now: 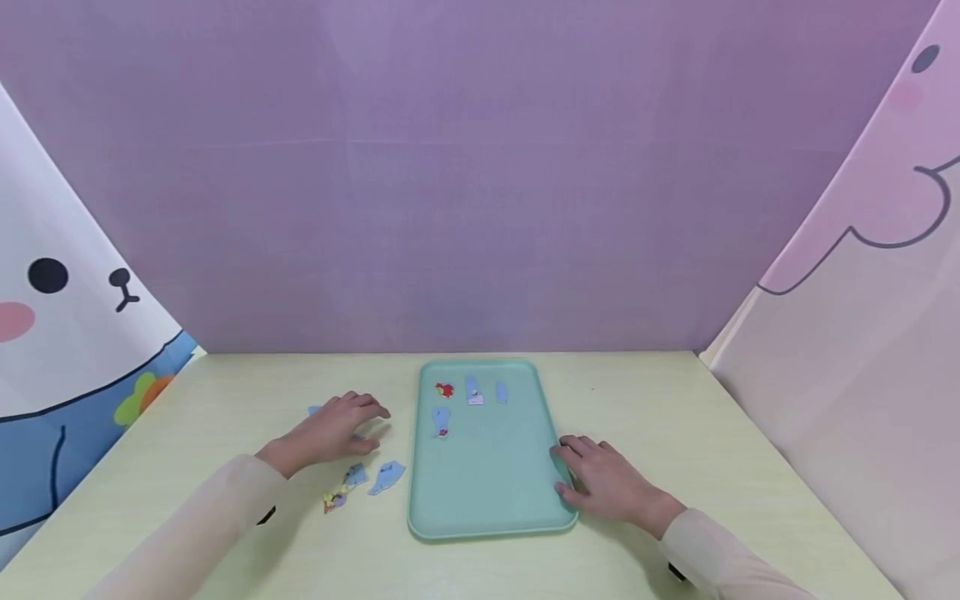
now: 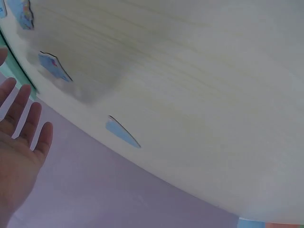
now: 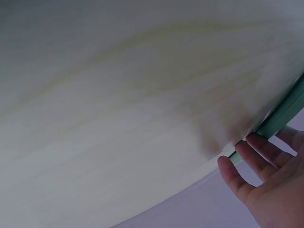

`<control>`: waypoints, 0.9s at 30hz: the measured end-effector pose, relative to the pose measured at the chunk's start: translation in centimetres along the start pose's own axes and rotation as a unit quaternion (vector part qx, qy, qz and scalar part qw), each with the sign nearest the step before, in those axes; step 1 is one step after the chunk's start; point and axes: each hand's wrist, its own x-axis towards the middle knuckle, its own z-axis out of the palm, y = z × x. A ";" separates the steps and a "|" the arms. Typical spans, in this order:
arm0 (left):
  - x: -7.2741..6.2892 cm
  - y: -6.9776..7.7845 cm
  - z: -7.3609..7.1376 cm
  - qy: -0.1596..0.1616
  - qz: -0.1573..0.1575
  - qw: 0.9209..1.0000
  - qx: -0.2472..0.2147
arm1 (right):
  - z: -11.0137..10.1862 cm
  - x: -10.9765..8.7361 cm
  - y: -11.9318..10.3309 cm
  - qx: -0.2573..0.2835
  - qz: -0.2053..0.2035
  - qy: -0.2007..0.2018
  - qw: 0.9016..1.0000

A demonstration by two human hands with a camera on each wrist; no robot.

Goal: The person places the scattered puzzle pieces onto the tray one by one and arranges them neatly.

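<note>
My left hand hovers over the table left of a mint-green tray, fingers loosely spread and nothing held. Below it lie flat, irregular puzzle-like pieces: a light-blue piece near the tray, another blue piece, and a multicoloured piece. The left wrist view shows a pointed blue piece and a blue piece with a pink mark on the table; the hand partly covers such pieces in the head view. My right hand rests its fingertips along the tray's right rim, fingers relaxed.
Inside the tray's far-left part sit a red piece, a blue-and-white piece, a narrow blue piece and a blue piece with a red spot. A purple backdrop rises behind the pale table, with printed cloths on both sides.
</note>
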 end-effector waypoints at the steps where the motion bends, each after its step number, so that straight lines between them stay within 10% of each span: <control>1: -0.2 -0.2 0.0 0.000 0.001 1.000 0.000 | 0.0 0.0 0.0 0.000 -0.001 0.000 1.000; 27: -3.3 -1.9 0.0 0.003 0.005 1.000 0.001 | -0.1 0.0 0.1 0.000 -0.004 0.002 1.000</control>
